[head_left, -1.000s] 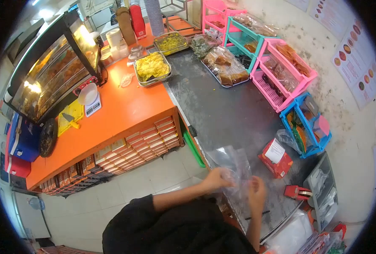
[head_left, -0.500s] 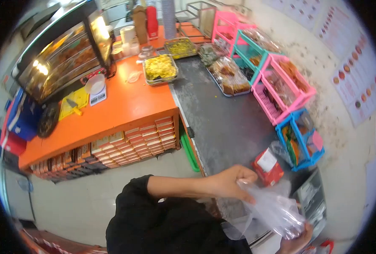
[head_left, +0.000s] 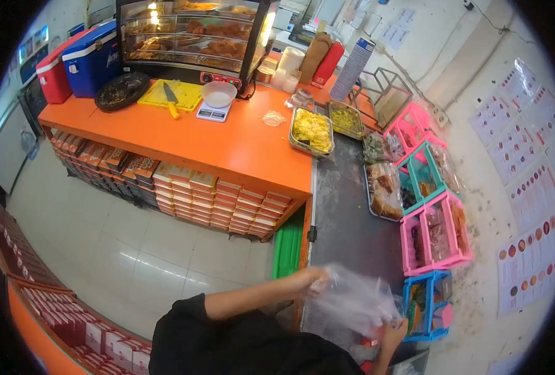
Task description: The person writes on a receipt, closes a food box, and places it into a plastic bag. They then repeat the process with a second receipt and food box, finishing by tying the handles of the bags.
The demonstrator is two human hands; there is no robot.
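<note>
A clear plastic bag [head_left: 355, 303] is stretched between my two hands over the near end of the dark counter [head_left: 346, 219]. My left hand [head_left: 310, 281] pinches its left edge, fingers closed. At the lower right, my right hand [head_left: 393, 331] grips the bag's other end. Beneath the bag, only bits of a red packet [head_left: 370, 342] show. A blue basket [head_left: 428, 306] with packets in it stands just right of my right hand.
Pink [head_left: 436, 234] and teal baskets [head_left: 422, 172] line the wall. Trays of yellow food [head_left: 312, 129] stand at the counter corner. The orange counter [head_left: 227, 134] carries a scale [head_left: 213, 111], a knife [head_left: 171, 100] on a yellow board and a heated display case [head_left: 193, 40].
My view has swung toward the left and up, showing more of the display case and floor. Both hands have kept hold of the bag, which is now spread wider and covers the red packet.
</note>
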